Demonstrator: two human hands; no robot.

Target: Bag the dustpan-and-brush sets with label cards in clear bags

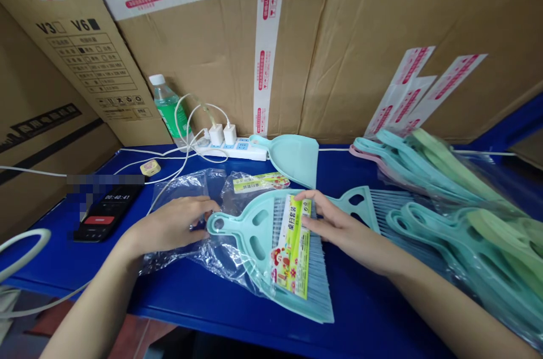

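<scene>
Bag (186, 184) obscures grip of left hand (169, 226); right hand (335, 226) rests open on label (292, 254).

Left hand (169, 226) presses the clear plastic bag (199, 217) flat on the blue table (203, 297). Right hand (335, 223) rests fingers on the label card (292, 246) atop the teal dustpan-and-brush set (275, 251).

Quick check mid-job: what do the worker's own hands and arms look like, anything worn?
Left hand and right hand are bare: no gloves, rings, watch or wristband visible. Both forearms are uncovered to the frame edge, no sleeves in view.
</scene>
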